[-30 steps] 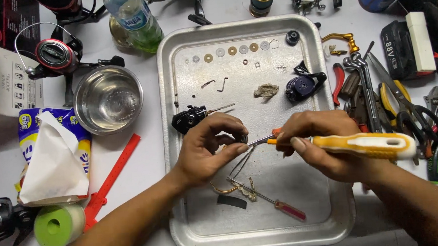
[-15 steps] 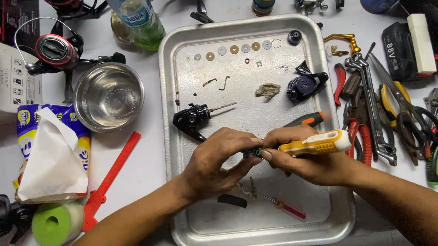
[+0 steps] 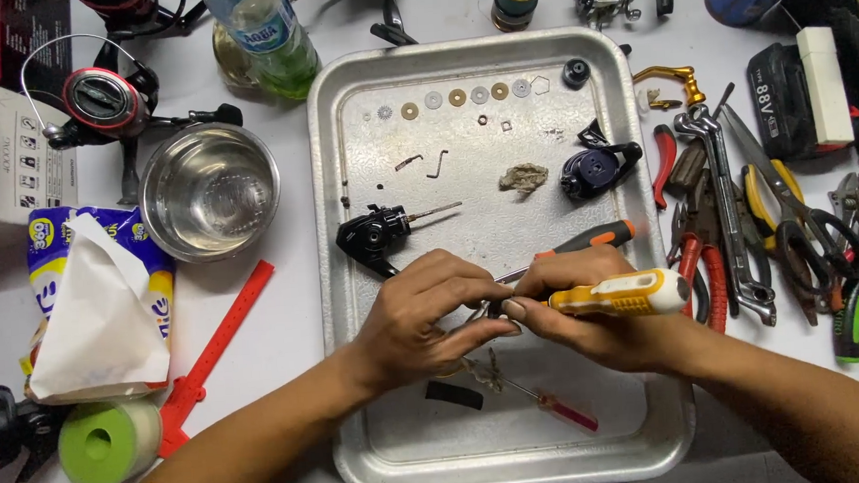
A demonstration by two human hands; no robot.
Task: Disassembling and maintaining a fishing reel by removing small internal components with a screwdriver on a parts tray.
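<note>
Both hands meet over the middle of a metal tray. My left hand pinches a small metal part, mostly hidden by the fingers. My right hand grips a yellow-handled screwdriver with its tip at that part. A second tool with an orange and black handle pokes out behind my right hand. In the tray lie a black reel body, a dark blue reel piece, a row of small washers and a thin red-handled screwdriver.
Pliers, wrenches and cutters lie right of the tray. A steel bowl, a tissue pack, a red strip, a green roll, a fishing reel and a plastic bottle sit to the left.
My right hand drew left with the yellow screwdriver until its fingers met my left hand. Both hands closed around the small part. The orange-handled tool now shows behind them.
</note>
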